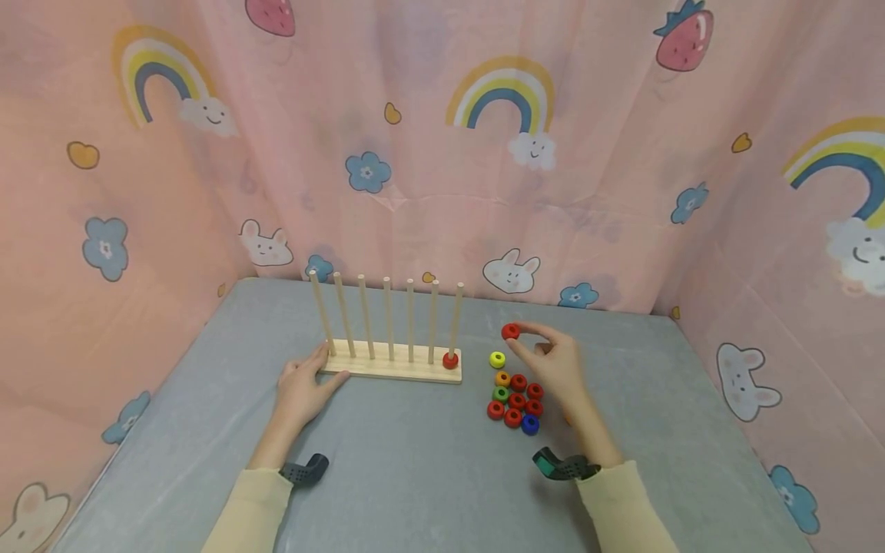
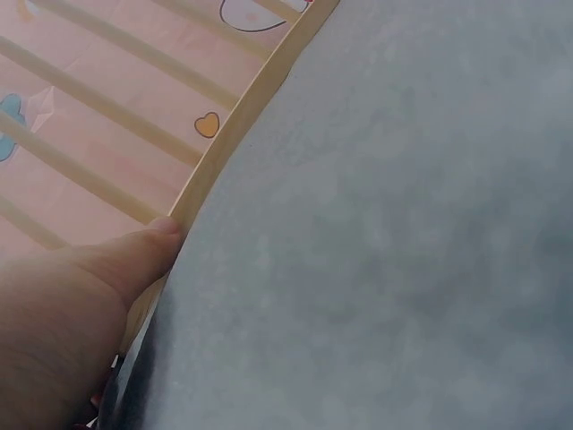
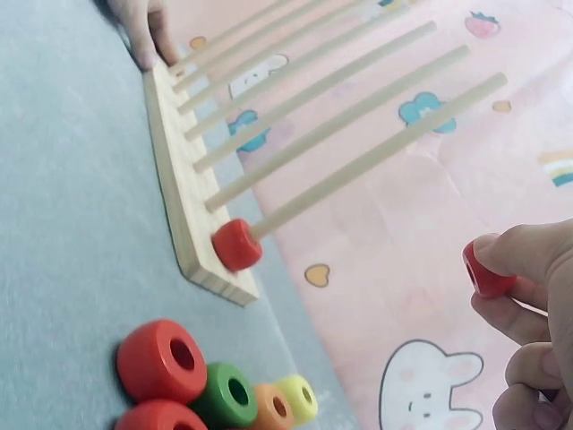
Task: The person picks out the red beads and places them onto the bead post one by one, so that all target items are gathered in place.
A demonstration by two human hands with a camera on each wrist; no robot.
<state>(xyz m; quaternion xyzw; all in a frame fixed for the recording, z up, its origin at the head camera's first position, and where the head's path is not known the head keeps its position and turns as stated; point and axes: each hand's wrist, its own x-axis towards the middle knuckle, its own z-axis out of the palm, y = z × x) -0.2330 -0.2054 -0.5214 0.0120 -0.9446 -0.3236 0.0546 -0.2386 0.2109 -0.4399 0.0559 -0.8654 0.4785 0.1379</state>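
Right hand [image 1: 557, 365] pinches a red, rounded, wooden-looking bead [image 1: 509, 331], hole presumably left clear, right of the pale wooden seven-peg rack [image 1: 394, 369], whose end the left hand [image 1: 301, 390] grips, likely for steadiness.

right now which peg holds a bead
The rightmost peg in the head view: a red bead sits around its foot; the other six are bare.

Grey worktop [image 1: 415, 468] | pale wooden board [image 1: 380, 371] with seven upright pegs [image 1: 411, 319] | right of it, bunched round beads: six red [image 1: 517, 405], one orange [image 1: 502, 383], one green [image 1: 501, 398], one blue [image 1: 530, 429] | yellow bead [image 1: 497, 364] just beyond | orange piece [image 1: 567, 418], mostly hidden, farther right
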